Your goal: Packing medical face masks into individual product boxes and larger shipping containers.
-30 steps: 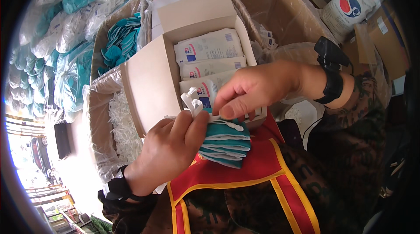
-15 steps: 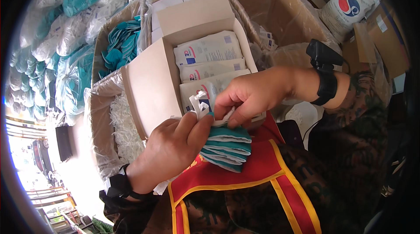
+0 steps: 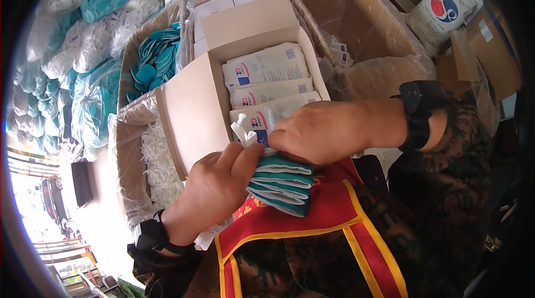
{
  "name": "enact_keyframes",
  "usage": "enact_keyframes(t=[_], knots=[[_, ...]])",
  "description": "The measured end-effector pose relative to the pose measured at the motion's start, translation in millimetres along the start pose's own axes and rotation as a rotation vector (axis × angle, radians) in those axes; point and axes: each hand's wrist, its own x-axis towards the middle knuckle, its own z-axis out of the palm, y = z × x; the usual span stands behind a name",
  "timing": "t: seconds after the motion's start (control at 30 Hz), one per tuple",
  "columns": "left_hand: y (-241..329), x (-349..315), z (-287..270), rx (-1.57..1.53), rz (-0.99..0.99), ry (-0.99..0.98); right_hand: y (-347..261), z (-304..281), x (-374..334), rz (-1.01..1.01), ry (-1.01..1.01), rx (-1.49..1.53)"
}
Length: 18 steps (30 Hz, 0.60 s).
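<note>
A stack of teal pads with white undersides is gripped at its upper edge by my left hand, its fingers closed. A white plastic piece with a small knob sticks up above those fingers. My right hand is curled shut against the top of the stack, its fingertips hidden behind the hand. Just beyond my hands, an open white carton contains white printed packets in a row.
Plastic-lined bins surround the carton: one with teal pads, one with white plastic pieces, and a deep brown one at the right. Stuffed bags pile up at the left; a white sack stands far right.
My right hand has rolled over, so its back now covers the fingertips that showed pinching something white. The stack and white plastic piece have shifted slightly left.
</note>
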Motion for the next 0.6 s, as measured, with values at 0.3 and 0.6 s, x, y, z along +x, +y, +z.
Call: enact_keyframes(t=[0.3, 0.6], knots=[[-4.5, 1.8, -2.3, -0.043, -0.072, -0.061, 1.2, 2.0, -1.9, -0.056, 0.250, -0.066], [-17.5, -3.5, 1.4, -0.074, -0.058, -0.109, -1.6, -6.1, -15.1, 0.002, 0.048, -0.003]])
